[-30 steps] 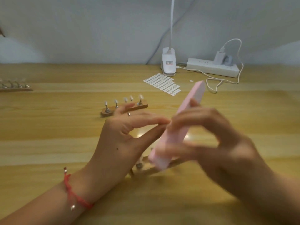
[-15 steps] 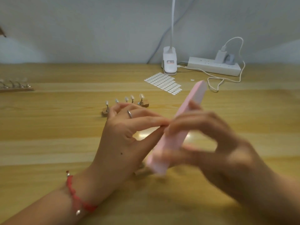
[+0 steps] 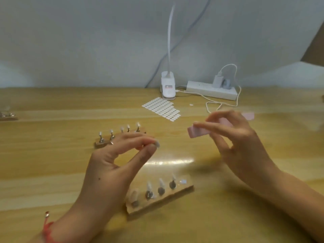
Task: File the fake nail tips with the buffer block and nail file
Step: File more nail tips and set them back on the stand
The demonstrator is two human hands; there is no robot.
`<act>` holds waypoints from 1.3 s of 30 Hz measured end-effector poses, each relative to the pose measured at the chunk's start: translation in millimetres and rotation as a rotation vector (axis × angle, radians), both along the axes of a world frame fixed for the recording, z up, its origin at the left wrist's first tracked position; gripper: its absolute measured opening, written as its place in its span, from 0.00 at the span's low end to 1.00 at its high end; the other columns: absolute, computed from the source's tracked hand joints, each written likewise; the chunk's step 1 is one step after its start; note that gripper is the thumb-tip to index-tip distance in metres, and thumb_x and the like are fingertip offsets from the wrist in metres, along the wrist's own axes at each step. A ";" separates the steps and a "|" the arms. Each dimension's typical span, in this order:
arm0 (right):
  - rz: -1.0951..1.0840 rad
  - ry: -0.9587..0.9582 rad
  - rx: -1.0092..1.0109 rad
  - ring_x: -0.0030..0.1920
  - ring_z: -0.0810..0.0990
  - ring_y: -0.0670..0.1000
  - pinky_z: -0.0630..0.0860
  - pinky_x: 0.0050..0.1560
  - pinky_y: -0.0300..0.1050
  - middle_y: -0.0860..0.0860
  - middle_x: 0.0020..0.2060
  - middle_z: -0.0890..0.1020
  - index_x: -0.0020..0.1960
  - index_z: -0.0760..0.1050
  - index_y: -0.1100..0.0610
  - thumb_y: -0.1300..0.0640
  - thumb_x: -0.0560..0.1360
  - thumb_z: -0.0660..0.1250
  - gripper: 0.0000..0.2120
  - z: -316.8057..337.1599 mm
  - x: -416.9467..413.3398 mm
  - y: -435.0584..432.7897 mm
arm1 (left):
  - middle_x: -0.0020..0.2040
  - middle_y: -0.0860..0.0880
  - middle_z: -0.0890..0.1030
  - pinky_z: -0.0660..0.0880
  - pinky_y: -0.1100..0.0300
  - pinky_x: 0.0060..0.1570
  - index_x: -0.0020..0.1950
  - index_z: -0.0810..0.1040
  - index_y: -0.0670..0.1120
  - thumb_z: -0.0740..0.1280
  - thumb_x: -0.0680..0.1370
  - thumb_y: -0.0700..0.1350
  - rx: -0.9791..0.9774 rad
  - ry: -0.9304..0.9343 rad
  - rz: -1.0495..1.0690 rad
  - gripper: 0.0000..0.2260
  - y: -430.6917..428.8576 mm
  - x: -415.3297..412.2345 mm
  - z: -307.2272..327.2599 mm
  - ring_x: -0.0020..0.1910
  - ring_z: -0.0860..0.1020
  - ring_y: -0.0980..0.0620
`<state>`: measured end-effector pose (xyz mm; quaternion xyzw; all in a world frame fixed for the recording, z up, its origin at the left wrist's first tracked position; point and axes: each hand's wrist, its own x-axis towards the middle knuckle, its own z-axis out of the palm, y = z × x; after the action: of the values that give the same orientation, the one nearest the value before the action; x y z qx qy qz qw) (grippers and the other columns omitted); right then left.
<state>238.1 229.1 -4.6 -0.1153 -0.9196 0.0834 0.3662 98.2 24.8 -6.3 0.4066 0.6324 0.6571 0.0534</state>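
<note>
My left hand [image 3: 112, 165] pinches a small fake nail tip [image 3: 157, 144] between thumb and forefinger above the table. My right hand [image 3: 235, 139] grips the pink buffer block [image 3: 196, 132], which lies roughly level and points left, apart from the tip. Below my hands a wooden holder [image 3: 175, 194] carries several nail tips on metal stands; its right end stand is bare. A second wooden holder [image 3: 100, 143] with several tips sits behind my left hand, partly hidden by my fingers.
A sheet of white adhesive dots [image 3: 162, 108] lies mid-table. Behind it stand a white clip lamp [image 3: 168, 87] and a power strip [image 3: 211, 92] with a charger and cable. Another holder [image 3: 7, 116] sits at the far left edge.
My hands have come apart. The right hand swung the buffer block up and to the right, from steeply tilted to about level. The left hand still pinches the tip. The near holder is uncovered.
</note>
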 end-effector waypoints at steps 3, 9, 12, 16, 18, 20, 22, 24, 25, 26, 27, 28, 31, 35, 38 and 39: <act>-0.099 -0.267 -0.032 0.57 0.73 0.55 0.69 0.58 0.48 0.50 0.54 0.78 0.64 0.79 0.45 0.68 0.75 0.68 0.23 -10.1 -1.3 6.7 | 0.47 0.56 0.84 0.74 0.58 0.53 0.41 0.86 0.59 0.71 0.64 0.54 -0.045 -0.109 0.005 0.08 0.6 0.3 -1.3 0.51 0.80 0.60; 0.080 -0.099 -0.211 0.62 0.75 0.47 0.73 0.62 0.45 0.46 0.60 0.78 0.66 0.76 0.43 0.56 0.77 0.70 0.18 -1.6 0.0 -15.0 | 0.44 0.56 0.86 0.74 0.47 0.59 0.43 0.85 0.60 0.77 0.56 0.65 -0.154 -0.230 0.006 0.18 0.0 1.5 -1.2 0.50 0.82 0.55; 0.355 0.080 -0.388 0.54 0.81 0.43 0.76 0.55 0.35 0.45 0.57 0.81 0.64 0.79 0.49 0.54 0.75 0.72 0.17 4.7 -3.3 -45.8 | 0.41 0.53 0.86 0.74 0.48 0.55 0.40 0.83 0.57 0.74 0.51 0.64 -0.155 -0.243 -0.008 0.21 0.9 3.5 0.2 0.47 0.82 0.58; 0.462 0.147 -0.440 0.50 0.83 0.47 0.78 0.54 0.40 0.51 0.51 0.84 0.56 0.84 0.60 0.63 0.74 0.74 0.11 2.4 -4.8 -63.0 | 0.39 0.49 0.86 0.74 0.53 0.45 0.37 0.77 0.53 0.78 0.46 0.63 -0.154 -0.262 -0.064 0.25 1.9 7.2 4.0 0.44 0.84 0.58; 0.434 0.182 -0.504 0.49 0.84 0.46 0.78 0.52 0.39 0.50 0.48 0.85 0.54 0.85 0.60 0.65 0.73 0.74 0.09 3.9 -3.2 -62.7 | 0.39 0.48 0.86 0.73 0.52 0.49 0.38 0.77 0.53 0.78 0.46 0.66 -0.157 -0.246 -0.093 0.28 1.3 8.0 5.9 0.45 0.84 0.57; 0.439 0.180 -0.576 0.48 0.84 0.44 0.77 0.51 0.35 0.47 0.48 0.85 0.54 0.85 0.58 0.64 0.72 0.75 0.11 6.1 -0.6 -63.1 | 0.39 0.49 0.86 0.72 0.47 0.56 0.39 0.77 0.53 0.78 0.50 0.64 -0.168 -0.197 -0.113 0.25 1.8 9.3 8.2 0.45 0.84 0.57; 0.443 0.151 -0.604 0.49 0.84 0.44 0.77 0.51 0.34 0.45 0.49 0.85 0.54 0.85 0.56 0.61 0.71 0.76 0.12 8.0 1.1 -65.0 | 0.40 0.50 0.86 0.72 0.48 0.57 0.39 0.76 0.53 0.77 0.53 0.61 -0.161 -0.159 -0.115 0.22 1.4 10.5 7.4 0.46 0.84 0.57; 0.437 0.140 -0.637 0.50 0.84 0.44 0.78 0.52 0.34 0.43 0.49 0.85 0.55 0.84 0.52 0.60 0.71 0.75 0.13 8.5 2.0 -66.7 | 0.40 0.52 0.86 0.74 0.60 0.52 0.41 0.76 0.55 0.78 0.57 0.60 -0.162 -0.102 -0.102 0.19 0.2 11.5 6.0 0.45 0.83 0.58; 0.438 0.143 -0.673 0.50 0.84 0.44 0.78 0.52 0.34 0.43 0.49 0.85 0.55 0.84 0.49 0.59 0.71 0.74 0.14 9.4 1.9 -67.3 | 0.41 0.54 0.86 0.73 0.65 0.50 0.42 0.76 0.56 0.79 0.59 0.60 -0.168 -0.070 -0.096 0.19 -0.4 11.8 6.2 0.46 0.83 0.59; 0.440 0.141 -0.702 0.50 0.85 0.44 0.79 0.52 0.34 0.42 0.49 0.86 0.56 0.83 0.48 0.59 0.70 0.73 0.15 10.8 1.7 -67.0 | 0.42 0.56 0.86 0.72 0.67 0.50 0.44 0.75 0.58 0.79 0.60 0.60 -0.173 -0.042 -0.090 0.19 -1.3 11.3 6.6 0.47 0.83 0.60; 0.442 0.139 -0.706 0.49 0.85 0.44 0.79 0.53 0.34 0.42 0.48 0.86 0.57 0.81 0.46 0.58 0.70 0.73 0.17 12.1 1.8 -65.7 | 0.44 0.57 0.85 0.72 0.64 0.51 0.46 0.75 0.59 0.79 0.62 0.60 -0.168 -0.028 -0.085 0.19 -2.0 10.2 7.0 0.49 0.82 0.60; 0.438 0.131 -0.685 0.49 0.85 0.45 0.79 0.53 0.34 0.42 0.48 0.86 0.59 0.80 0.45 0.58 0.69 0.73 0.19 13.3 2.1 -63.2 | 0.47 0.57 0.85 0.71 0.60 0.52 0.48 0.74 0.59 0.77 0.63 0.60 -0.152 -0.038 -0.076 0.19 -2.6 7.7 6.4 0.51 0.81 0.60; 0.425 0.035 -0.652 0.49 0.85 0.45 0.78 0.54 0.35 0.42 0.48 0.86 0.66 0.74 0.44 0.57 0.69 0.72 0.26 17.6 6.1 -51.7 | 0.49 0.53 0.85 0.74 0.61 0.51 0.53 0.74 0.52 0.72 0.65 0.59 -0.066 -0.183 -0.016 0.21 -3.8 -4.0 4.4 0.51 0.81 0.57; 0.436 -0.142 -0.702 0.48 0.85 0.46 0.78 0.54 0.33 0.43 0.46 0.86 0.67 0.73 0.42 0.54 0.68 0.74 0.28 18.4 13.2 -40.9 | 0.48 0.51 0.84 0.74 0.72 0.46 0.54 0.75 0.48 0.73 0.69 0.57 -0.045 -0.277 0.036 0.20 -2.5 -11.6 2.6 0.49 0.81 0.58; 0.426 -0.212 -0.649 0.51 0.84 0.42 0.73 0.56 0.28 0.40 0.47 0.86 0.68 0.72 0.42 0.52 0.68 0.73 0.29 18.9 14.9 -38.2 | 0.49 0.48 0.84 0.74 0.71 0.47 0.53 0.75 0.48 0.68 0.67 0.56 -0.044 -0.296 0.049 0.19 -1.0 -12.8 0.0 0.48 0.81 0.59; 0.423 -0.212 -0.647 0.52 0.84 0.42 0.73 0.56 0.27 0.40 0.47 0.86 0.68 0.72 0.42 0.52 0.68 0.73 0.29 18.5 14.9 -38.5 | 0.50 0.48 0.83 0.74 0.70 0.47 0.53 0.75 0.48 0.68 0.67 0.56 -0.047 -0.297 0.048 0.19 -0.7 -13.0 -0.2 0.48 0.81 0.59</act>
<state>253.0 190.6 13.9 -0.0409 -0.8821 0.4296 0.1889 85.2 24.0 -6.4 0.2884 0.6423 0.6961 0.1404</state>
